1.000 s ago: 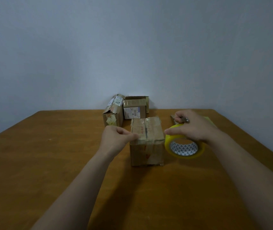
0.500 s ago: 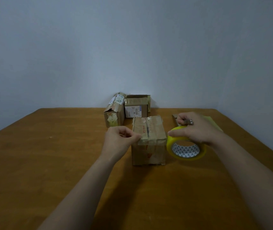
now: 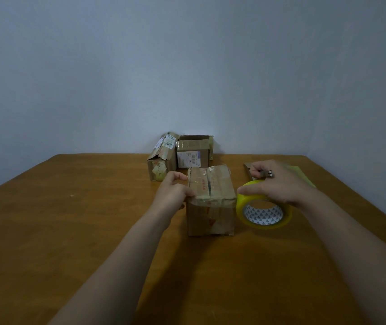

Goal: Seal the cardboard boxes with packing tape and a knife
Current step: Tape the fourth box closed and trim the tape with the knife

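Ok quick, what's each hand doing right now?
Left hand: closed on the near box, at its top left edge.
Right hand: closed around the yellow tape roll.

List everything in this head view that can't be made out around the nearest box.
Head view:
1. Small metal-tipped object: mostly covered by the right hand gripping the tape roll; knife or not, unclear.
2. What the left hand pinches, if anything, at the near box: hidden by its curled fingers.
3. Labels on the back boxes: too small to read.
4. Loose tape strip, if any: too dim to see.
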